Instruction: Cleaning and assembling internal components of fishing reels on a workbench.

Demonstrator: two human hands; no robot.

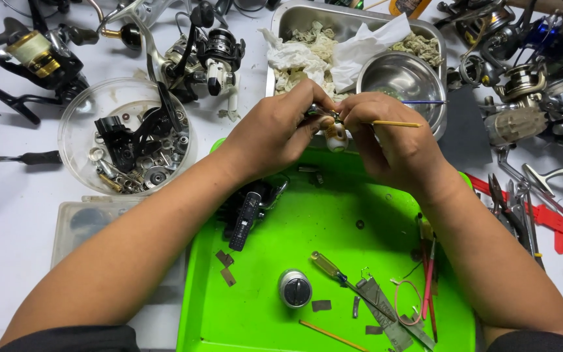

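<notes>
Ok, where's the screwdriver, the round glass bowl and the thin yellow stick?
screwdriver (326,266), head view, on its yellow handle.
glass bowl (77,120), head view, on its left rim.
yellow stick (399,124), head view, on the part poking out of the right hand (395,140).

A bright lime-green tray (281,261) is glowing against the white tabletop (8,215). Lying on it, a screwdriver (333,272) is showing a translucent amber handle, and a round knob (294,288) is gleaming silver with a dark centre. The right hand (392,140) is pinching a thin yellow stick (395,124) over a cream-and-orange small part (337,137) (a touch glossy). Red-handled pliers (548,218) are lying beside a steel pan (353,19) holding stained white rags (314,55).
</notes>
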